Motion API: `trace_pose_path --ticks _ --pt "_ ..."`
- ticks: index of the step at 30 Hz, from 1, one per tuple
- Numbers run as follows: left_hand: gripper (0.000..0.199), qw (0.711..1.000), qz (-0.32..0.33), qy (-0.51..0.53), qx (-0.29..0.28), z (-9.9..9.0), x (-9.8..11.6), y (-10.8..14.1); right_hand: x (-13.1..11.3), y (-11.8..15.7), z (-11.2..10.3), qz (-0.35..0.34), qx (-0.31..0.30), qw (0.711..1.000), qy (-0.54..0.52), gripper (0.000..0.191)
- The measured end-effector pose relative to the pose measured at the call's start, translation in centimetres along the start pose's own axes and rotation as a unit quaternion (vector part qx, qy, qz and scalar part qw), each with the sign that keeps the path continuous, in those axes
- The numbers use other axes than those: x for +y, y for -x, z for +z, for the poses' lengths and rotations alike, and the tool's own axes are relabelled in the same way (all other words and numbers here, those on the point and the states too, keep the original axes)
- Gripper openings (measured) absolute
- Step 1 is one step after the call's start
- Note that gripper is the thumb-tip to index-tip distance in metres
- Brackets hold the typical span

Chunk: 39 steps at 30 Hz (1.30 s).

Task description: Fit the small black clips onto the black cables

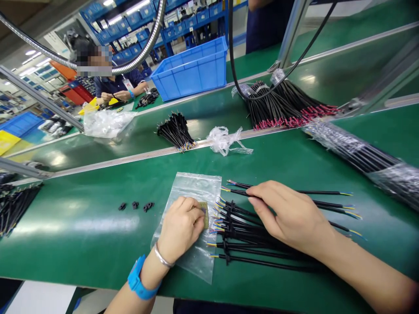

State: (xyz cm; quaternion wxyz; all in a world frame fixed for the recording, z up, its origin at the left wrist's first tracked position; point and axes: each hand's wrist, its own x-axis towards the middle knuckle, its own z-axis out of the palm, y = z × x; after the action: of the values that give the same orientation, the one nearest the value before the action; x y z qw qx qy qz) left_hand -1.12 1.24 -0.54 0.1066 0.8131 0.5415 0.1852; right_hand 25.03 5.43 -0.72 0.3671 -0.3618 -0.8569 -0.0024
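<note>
1. The right hand (pixel 291 216) pinches a black cable (pixel 236 191) between thumb and forefinger, close to its stripped left end; the cable's long axis runs left to right across the table (pixel 81 257), with the coloured wire tips poking out toward the left-hand side.
2. The left hand (pixel 181 222) has its fingers curled around a small yellowish piece (pixel 205 214), which it seems to grip; both sit over a clear plastic bag (pixel 193 259) lying flat on the table.
3. The pinched cable's wire tips lie to the right of the yellowish piece and a little farther from the person; the two are near each other but apart; the right hand touches the cable, while the left is just beyond its stripped end.
4. Below the right hand, more black cables (pixel 278 257) lie roughly parallel to the pinched one; black fittings (pixel 226 253) sit across several of them near their left ends.
5. Well to the left of the left hand, small black parts (pixel 135 204) rest in a loose row on the table.
</note>
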Motion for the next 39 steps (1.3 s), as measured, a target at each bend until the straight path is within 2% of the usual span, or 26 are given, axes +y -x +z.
trace_pose_path --ticks 2,3,5,7,8,10,13,15,21,26,30,33,37,39 --pt "0.01 0.989 -0.072 0.125 0.028 0.1 0.3 0.0 -0.6 0.1 0.0 -0.007 -0.005 1.0 -0.016 0.012" --pt "0.009 0.969 -0.119 0.214 0.037 0.1 0.4 0.0 -0.9 0.2 0.0 -0.011 -0.011 0.999 -0.028 0.012" --pt "0.011 0.894 -0.205 0.397 0.037 0.3 0.9 0.1 -1.7 0.5 0.2 -0.02 -0.033 0.998 -0.058 0.012" --pt "0.015 0.811 -0.245 0.53 0.027 0.5 1.4 0.1 -2.5 0.7 0.4 -0.024 -0.054 0.994 -0.087 0.014" --pt "0.016 0.781 -0.25 0.572 0.025 0.6 1.7 0.0 -2.7 0.8 0.6 -0.023 -0.062 0.993 -0.099 0.016" --pt "0.018 0.74 -0.253 0.623 0.028 0.7 2.1 -0.1 -3.1 0.9 0.9 -0.02 -0.073 0.99 -0.116 0.018" --pt "0.021 0.701 -0.263 0.662 0.035 0.6 2.4 -0.3 -3.1 0.9 1.1 -0.019 -0.073 0.99 -0.117 0.019" --pt "0.023 0.687 -0.264 0.676 0.039 0.4 2.4 -0.3 -2.9 0.9 1.1 -0.018 -0.069 0.992 -0.108 0.019" --pt "0.027 0.697 -0.224 0.68 0.03 0.7 2.3 0.4 -3.2 0.9 0.9 -0.021 -0.048 0.995 -0.083 0.016" --pt "0.045 0.681 -0.237 0.693 0.003 1.2 2.8 0.5 -4.2 1.0 0.7 -0.061 -0.032 0.995 -0.074 0.013" --pt "0.035 0.684 -0.231 0.692 0.021 1.7 3.0 0.4 -4.3 1.2 0.6 -0.114 -0.002 0.993 -0.037 0.017" --pt "0.028 0.717 -0.191 0.67 0.033 2.2 2.9 0.7 -4.4 1.1 0.7 -0.129 -0.002 0.991 -0.039 0.024" --pt "0.03 0.815 -0.092 0.567 0.078 2.0 3.1 1.0 -5.1 1.2 0.8 -0.099 -0.026 0.993 -0.062 0.027" --pt "0.028 0.851 -0.042 0.513 0.1 1.7 3.4 0.9 -5.4 1.4 0.7 -0.089 -0.045 0.992 -0.075 0.028"
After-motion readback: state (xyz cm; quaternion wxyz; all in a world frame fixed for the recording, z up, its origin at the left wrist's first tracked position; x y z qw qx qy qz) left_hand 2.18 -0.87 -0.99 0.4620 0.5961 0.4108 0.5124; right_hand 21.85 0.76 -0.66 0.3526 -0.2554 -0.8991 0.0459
